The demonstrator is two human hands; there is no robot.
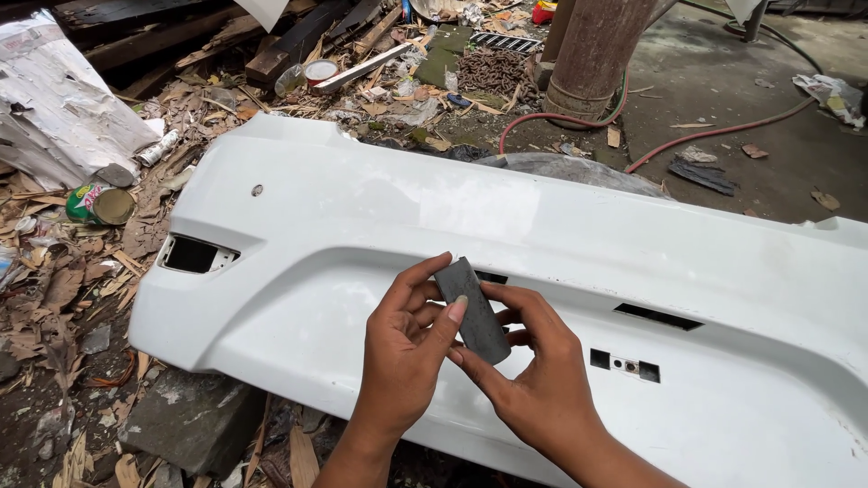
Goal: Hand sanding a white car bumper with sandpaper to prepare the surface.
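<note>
A large white car bumper [380,208] lies across the ground in front of me. Over its lower middle, my left hand [407,352] and my right hand [533,370] together hold a small dark grey rectangular block [472,309]. The left thumb presses on the block's face, and the right fingers support it from behind and below. The bumper has a rectangular opening [194,256] at its left end, a narrow slot [657,316] to the right of my hands and small square holes [624,364] below that slot.
Wood scraps, dry leaves and litter cover the ground to the left, with a green tin can [98,204]. A concrete slab [190,420] sits under the bumper's left end. A rusty post [597,50], a red hose [714,134] and a rusty chain pile [493,72] lie beyond.
</note>
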